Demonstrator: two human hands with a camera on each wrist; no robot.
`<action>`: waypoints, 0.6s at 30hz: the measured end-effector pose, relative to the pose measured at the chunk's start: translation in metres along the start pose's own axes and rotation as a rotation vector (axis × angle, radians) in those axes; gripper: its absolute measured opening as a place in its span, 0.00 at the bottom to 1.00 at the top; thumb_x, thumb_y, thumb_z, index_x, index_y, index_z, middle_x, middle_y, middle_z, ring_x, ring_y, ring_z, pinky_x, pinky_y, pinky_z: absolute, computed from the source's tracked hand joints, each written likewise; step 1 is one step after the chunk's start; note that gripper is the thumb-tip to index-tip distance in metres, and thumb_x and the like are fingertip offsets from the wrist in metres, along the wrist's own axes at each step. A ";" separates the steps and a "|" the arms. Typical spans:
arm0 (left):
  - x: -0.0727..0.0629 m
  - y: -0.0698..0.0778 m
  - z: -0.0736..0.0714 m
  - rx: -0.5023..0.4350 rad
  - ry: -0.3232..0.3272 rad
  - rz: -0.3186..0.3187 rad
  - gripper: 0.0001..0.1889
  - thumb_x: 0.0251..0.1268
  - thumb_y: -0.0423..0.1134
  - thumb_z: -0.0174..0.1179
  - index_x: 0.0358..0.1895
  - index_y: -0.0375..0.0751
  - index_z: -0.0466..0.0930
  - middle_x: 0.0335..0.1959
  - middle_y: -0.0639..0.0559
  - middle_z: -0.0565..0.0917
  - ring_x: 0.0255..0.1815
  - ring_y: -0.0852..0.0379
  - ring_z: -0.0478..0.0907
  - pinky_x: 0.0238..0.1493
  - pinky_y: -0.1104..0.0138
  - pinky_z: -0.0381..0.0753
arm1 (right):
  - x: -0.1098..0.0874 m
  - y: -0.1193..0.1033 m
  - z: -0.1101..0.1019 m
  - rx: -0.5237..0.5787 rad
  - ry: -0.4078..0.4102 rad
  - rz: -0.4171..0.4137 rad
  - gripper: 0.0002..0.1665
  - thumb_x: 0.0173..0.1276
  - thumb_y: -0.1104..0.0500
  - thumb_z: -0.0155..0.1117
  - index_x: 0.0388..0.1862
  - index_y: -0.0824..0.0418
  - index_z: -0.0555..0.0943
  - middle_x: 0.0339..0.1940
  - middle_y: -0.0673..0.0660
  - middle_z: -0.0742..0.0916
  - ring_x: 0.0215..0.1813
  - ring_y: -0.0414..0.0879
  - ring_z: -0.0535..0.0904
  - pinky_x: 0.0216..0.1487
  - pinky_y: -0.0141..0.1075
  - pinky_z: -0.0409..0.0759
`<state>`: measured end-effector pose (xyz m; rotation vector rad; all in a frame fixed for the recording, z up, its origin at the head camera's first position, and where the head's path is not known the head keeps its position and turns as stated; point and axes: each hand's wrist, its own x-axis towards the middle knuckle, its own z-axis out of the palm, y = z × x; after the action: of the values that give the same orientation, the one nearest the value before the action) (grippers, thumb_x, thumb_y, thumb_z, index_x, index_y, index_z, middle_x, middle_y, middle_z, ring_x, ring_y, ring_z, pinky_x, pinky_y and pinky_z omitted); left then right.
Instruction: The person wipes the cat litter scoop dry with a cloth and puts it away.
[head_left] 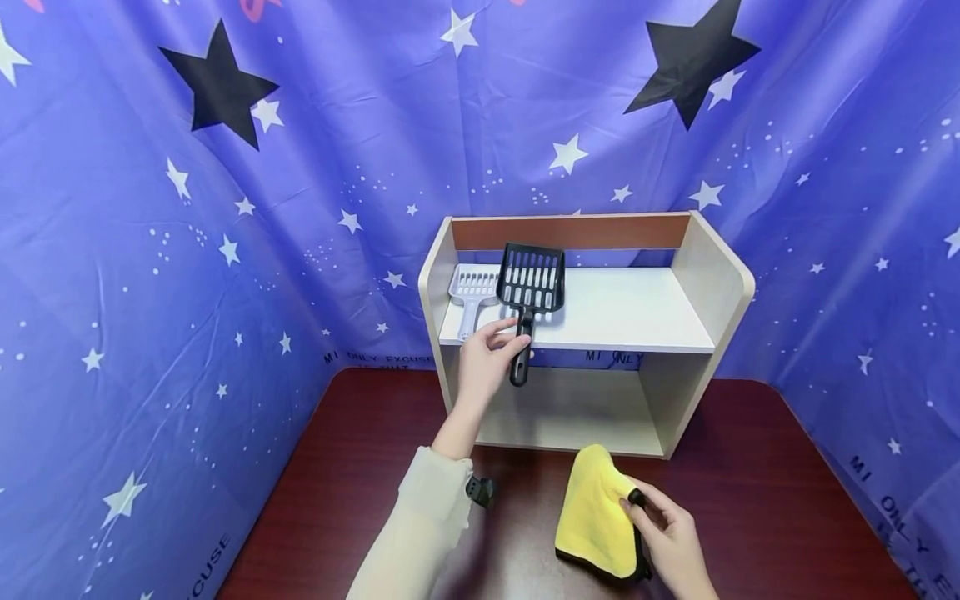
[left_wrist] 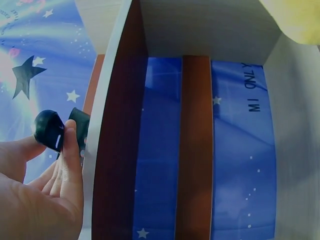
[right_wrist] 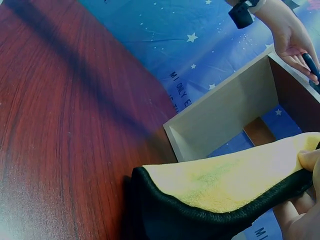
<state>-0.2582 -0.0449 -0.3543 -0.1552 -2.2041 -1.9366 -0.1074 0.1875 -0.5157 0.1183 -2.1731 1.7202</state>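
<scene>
A black slotted litter scoop (head_left: pixel 531 279) is held over the upper shelf by my left hand (head_left: pixel 486 360), which pinches its handle between thumb and fingers. In the left wrist view only the handle's dark end (left_wrist: pixel 49 131) shows clearly. Beside it, on the shelf's left part, lies a smaller pale grey litter scoop (head_left: pixel 476 287). My right hand (head_left: pixel 670 533) grips one edge of a yellow cloth (head_left: pixel 596 517) with a black border, in front of the shelf unit. The cloth hangs folded in the right wrist view, its dark side facing down.
The shelf unit (head_left: pixel 712 283) has a white upper shelf (head_left: pixel 622 308), a lower compartment and raised side panels. It stands on a dark red wooden table (head_left: pixel 360 467). A blue starry curtain (head_left: pixel 375 125) surrounds the table at the back and sides.
</scene>
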 end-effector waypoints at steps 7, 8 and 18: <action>0.011 0.006 0.007 0.031 0.009 -0.020 0.20 0.62 0.38 0.69 0.56 0.36 0.83 0.41 0.36 0.89 0.20 0.69 0.77 0.22 0.77 0.75 | 0.000 -0.001 -0.002 0.022 -0.020 0.064 0.17 0.68 0.71 0.63 0.55 0.78 0.78 0.42 0.32 0.87 0.44 0.26 0.84 0.40 0.20 0.83; 0.013 0.006 0.008 0.043 0.014 -0.019 0.20 0.62 0.39 0.69 0.56 0.36 0.83 0.41 0.37 0.89 0.20 0.69 0.77 0.22 0.77 0.76 | 0.000 -0.001 -0.003 0.024 -0.020 0.065 0.17 0.68 0.72 0.63 0.55 0.78 0.78 0.42 0.32 0.87 0.44 0.26 0.84 0.40 0.20 0.83; 0.022 0.007 0.015 0.131 0.058 -0.010 0.18 0.62 0.43 0.69 0.53 0.38 0.84 0.40 0.40 0.90 0.36 0.51 0.89 0.27 0.76 0.78 | -0.001 0.000 -0.005 0.051 -0.017 0.078 0.17 0.67 0.72 0.63 0.54 0.78 0.78 0.41 0.33 0.88 0.44 0.26 0.84 0.41 0.21 0.83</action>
<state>-0.2797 -0.0300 -0.3446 -0.0662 -2.2883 -1.7717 -0.1053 0.1925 -0.5150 0.0627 -2.1732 1.8239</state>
